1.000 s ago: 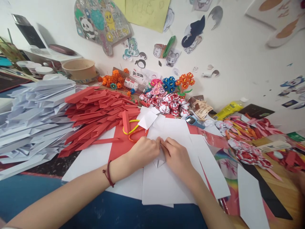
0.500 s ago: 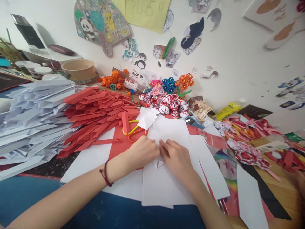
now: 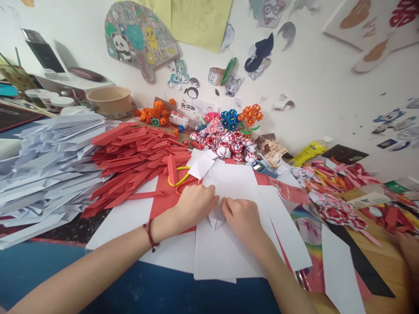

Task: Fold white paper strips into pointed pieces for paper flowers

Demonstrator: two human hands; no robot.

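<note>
- Our left hand (image 3: 196,203) curls its fingers together by the folded paper (image 3: 215,219).
- Our right hand (image 3: 242,218) has bent fingers together, too.
- The folded paper sits on white sheets (image 3: 225,257), between our 2 hands.

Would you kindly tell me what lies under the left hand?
A red sheet and white paper show around the left hand, and an orange loop runs partly behind it. What its curled fingers cover is hidden.
</note>
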